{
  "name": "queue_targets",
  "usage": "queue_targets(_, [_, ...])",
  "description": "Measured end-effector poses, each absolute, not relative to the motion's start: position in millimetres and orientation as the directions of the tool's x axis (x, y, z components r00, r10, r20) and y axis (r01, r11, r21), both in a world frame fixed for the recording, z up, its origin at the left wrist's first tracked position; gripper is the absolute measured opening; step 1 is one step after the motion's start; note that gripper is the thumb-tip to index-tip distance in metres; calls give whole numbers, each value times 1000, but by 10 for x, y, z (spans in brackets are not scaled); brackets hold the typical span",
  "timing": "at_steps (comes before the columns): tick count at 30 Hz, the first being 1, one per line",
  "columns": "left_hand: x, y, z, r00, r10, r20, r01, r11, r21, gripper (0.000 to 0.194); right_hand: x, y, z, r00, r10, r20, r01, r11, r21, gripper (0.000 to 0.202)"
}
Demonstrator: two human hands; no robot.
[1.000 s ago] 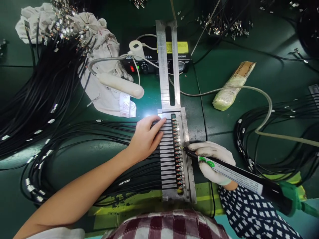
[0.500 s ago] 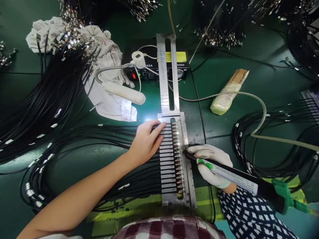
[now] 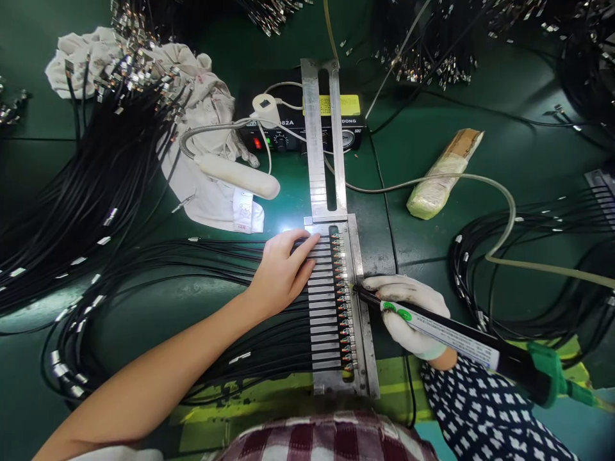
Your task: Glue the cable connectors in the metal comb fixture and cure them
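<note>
A slotted metal jig point(image 3: 321, 314) lies in front of me, holding a row of black cables point(image 3: 211, 262) whose ends carry small metal connectors point(image 3: 344, 314). My bare left hand point(image 3: 283, 269) rests over the jig's upper left side. Its fingers are partly stretched out on the cables, and the fingertips touch the jig. On the other side, my right hand point(image 3: 413, 317) wears a white glove and grips a black dispensing syringe point(image 3: 446, 333) with a green cap. The syringe's thin tip points left at a connector near the middle of the row; whether it touches cannot be made out.
Behind the jig stands a black dispenser controller point(image 3: 288, 137), with a metal support point(image 3: 314, 147) in front. A white lamp point(image 3: 240, 176) shines beside it. White cloth point(image 3: 206, 102) and bundled cables point(image 3: 110, 141) lie left. A wrapped block point(image 3: 444, 173) and coiled cables point(image 3: 461, 275) lie right.
The view has shifted slightly. The syringe tip sits a touch farther up the row of connectors, and my left hand stays in place on the jig.
</note>
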State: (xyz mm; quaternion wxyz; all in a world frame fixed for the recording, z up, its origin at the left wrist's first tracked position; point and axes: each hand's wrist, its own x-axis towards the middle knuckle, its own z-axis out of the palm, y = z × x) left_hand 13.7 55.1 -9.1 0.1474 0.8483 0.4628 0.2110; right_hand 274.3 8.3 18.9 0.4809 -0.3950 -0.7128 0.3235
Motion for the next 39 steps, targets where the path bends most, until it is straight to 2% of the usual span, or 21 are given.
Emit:
queue_targets(21, [143,549,-91,482,844,236,718,-535,446,43,2751,72,198,-257,869,424,270,485,-832,14])
queue_targets(28, [137,549,-102,481,845,234,719,-533,447,42,2756,2,275,-210,842,497,248,538,-806,16])
queue_targets(39, [140,556,-89,490,838,241,715,-544,439,40,2747,-21,177,-254,858,446,277,507,-816,17])
